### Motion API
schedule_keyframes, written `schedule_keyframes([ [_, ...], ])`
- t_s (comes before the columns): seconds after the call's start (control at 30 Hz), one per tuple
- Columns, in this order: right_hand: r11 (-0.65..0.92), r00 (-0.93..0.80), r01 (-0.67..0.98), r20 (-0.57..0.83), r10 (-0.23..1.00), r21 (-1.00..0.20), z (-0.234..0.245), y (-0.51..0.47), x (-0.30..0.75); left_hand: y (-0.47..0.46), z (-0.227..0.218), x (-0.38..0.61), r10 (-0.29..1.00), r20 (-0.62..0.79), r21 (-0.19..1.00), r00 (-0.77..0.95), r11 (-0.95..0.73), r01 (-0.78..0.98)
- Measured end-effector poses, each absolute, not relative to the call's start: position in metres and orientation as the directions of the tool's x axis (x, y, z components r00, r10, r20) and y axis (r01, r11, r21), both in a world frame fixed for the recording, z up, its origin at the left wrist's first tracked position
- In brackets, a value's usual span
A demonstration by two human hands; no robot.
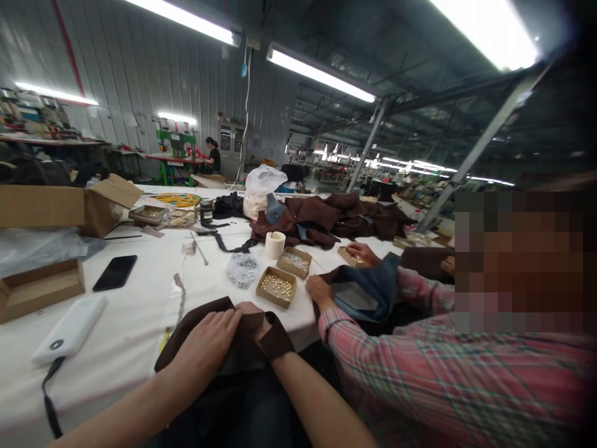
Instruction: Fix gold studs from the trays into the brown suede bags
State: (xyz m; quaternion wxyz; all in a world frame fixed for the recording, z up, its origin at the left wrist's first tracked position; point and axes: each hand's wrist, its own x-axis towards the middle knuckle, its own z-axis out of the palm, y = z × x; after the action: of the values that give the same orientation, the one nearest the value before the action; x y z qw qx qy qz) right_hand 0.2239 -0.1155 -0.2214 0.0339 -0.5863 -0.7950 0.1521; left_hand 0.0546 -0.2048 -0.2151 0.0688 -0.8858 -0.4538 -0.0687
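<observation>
At the table's near edge, my left hand (pixel 211 336) is closed over the top edge of a dark brown fabric piece (pixel 245 343), its fingers pressed together. My right hand (pixel 252 313) grips the same piece just beside it; its fingertips are hidden behind the cloth. A flap of the piece lies across my right wrist. Beyond my hands are an open box of gold-coloured studs (pixel 276 287), a box of silver-coloured studs (pixel 294 262) and a clear plastic bag of small metal parts (pixel 242 271).
A co-worker in a plaid shirt (pixel 420 367) sits at right, handling a blue-and-brown piece (pixel 373 289). Brown pieces (pixel 326 214) are heaped at the back, behind a cream roll (pixel 275 245). At left lie a phone (pixel 115 273), a white power bank (pixel 69 330) and a cardboard tray (pixel 44 289).
</observation>
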Motion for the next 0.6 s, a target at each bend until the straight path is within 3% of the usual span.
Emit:
schedule_keyframes([
  [0.13, 0.304, -0.361, 0.901, -0.148, 0.921, -0.308, -0.221, -0.115, 0.221, -0.198, -0.163, 0.030, 0.940, 0.153, 0.064, 0.305, -0.317, 0.946],
  [0.27, 0.272, -0.349, 0.896, -0.177, 0.920, -0.350, -0.218, -0.118, 0.224, -0.190, -0.115, 0.019, 0.920, 0.342, 0.252, 0.192, -0.286, 0.924],
  [0.33, 0.271, -0.354, 0.890, -0.182, 0.917, -0.365, -0.218, -0.117, 0.224, -0.188, -0.105, 0.015, 0.904, 0.410, 0.290, 0.120, -0.254, 0.923],
  [0.4, 0.277, -0.358, 0.889, -0.178, 0.916, -0.365, -0.220, -0.115, 0.224, -0.187, -0.106, 0.009, 0.890, 0.450, 0.190, 0.070, -0.172, 0.967],
  [0.47, 0.279, -0.352, 0.892, -0.160, 0.922, -0.355, -0.223, -0.114, 0.224, -0.187, -0.114, 0.003, 0.888, 0.453, 0.006, 0.073, -0.085, 0.996],
  [0.53, 0.272, -0.338, 0.899, -0.148, 0.929, -0.344, -0.224, -0.115, 0.223, -0.185, -0.124, -0.002, 0.920, 0.383, -0.136, 0.080, -0.030, 0.990],
  [0.6, 0.262, -0.323, 0.908, -0.148, 0.935, -0.326, -0.223, -0.119, 0.222, -0.182, -0.131, -0.004, 0.961, 0.275, -0.186, 0.043, 0.010, 0.982],
])
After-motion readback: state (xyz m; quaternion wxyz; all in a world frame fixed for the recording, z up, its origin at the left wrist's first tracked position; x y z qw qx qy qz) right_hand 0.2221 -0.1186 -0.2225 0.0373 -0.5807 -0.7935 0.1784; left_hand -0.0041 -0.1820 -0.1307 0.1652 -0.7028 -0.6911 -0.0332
